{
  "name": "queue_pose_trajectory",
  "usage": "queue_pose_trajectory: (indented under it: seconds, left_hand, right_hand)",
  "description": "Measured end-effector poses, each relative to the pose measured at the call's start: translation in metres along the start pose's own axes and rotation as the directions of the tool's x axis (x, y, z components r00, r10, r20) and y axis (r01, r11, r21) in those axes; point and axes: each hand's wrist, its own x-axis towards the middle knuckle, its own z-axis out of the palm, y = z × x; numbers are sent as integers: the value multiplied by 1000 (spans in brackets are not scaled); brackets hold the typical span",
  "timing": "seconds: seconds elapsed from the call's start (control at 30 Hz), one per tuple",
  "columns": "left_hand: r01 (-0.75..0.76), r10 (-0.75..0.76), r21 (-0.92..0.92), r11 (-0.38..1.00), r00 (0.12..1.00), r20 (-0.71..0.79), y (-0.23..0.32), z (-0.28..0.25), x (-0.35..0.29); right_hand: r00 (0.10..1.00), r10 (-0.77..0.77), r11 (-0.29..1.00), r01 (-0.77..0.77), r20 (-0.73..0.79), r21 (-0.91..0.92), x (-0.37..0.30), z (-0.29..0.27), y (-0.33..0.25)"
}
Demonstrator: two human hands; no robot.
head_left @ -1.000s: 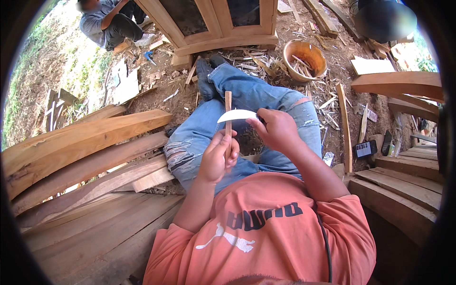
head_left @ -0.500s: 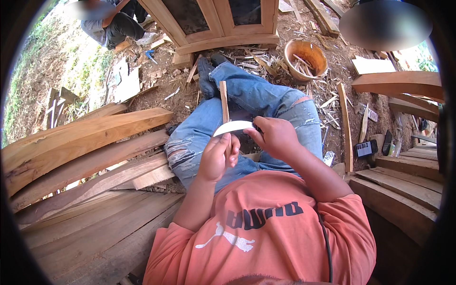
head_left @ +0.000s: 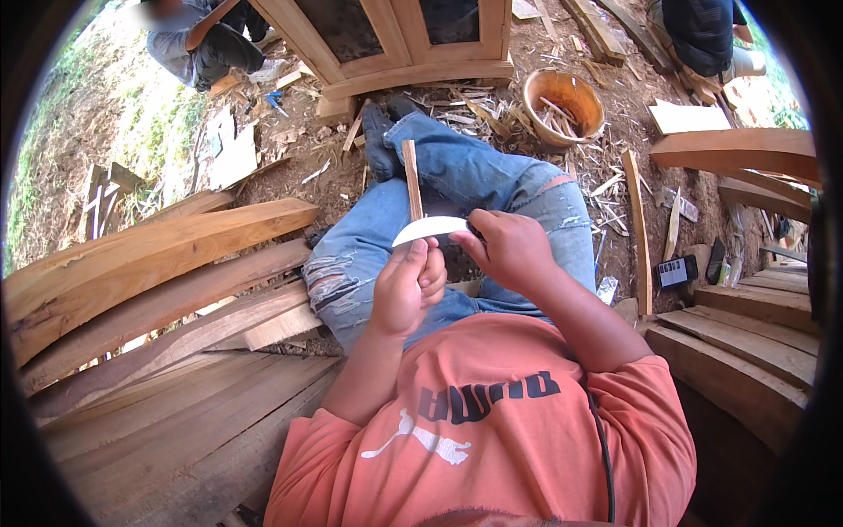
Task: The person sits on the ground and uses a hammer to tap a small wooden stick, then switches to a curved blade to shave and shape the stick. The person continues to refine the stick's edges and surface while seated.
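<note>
Over our lap, our left hand (head_left: 406, 290) grips the thin wooden stick (head_left: 412, 180) while our right hand (head_left: 507, 250), closed on the knife (head_left: 430, 229), has drawn its blade lower along it, shaving on.

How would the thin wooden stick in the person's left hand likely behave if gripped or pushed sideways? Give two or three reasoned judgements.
The wooden stick looks narrow and thin, so it is probably light. It stands straight above the left hand without drooping, so it seems stiff, though a sideways push might snap it. Its flat faces suggest it would slide rather than roll. The right hand holds a curved blade against it.
</note>
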Motion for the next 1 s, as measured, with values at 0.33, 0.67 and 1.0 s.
queue_pose_trajectory:
  seconds: [0.33, 0.67, 1.0]
  left_hand:
    - [-9, 10, 32, 999, 1000, -29, -6, 5, 1]
    - [34, -32, 23, 999, 997, -74, -4, 15, -3]
    - [257, -264, 104, 961, 962, 64, -31, 15, -29]
  right_hand:
    - [998, -23, 999, 21, -57, -30, 1, -1, 0]
    - [983, -112, 983, 88, -148, -159, 10, -10, 7]
    - [682, 478, 862, -485, -553, 147, 99, -119, 118]
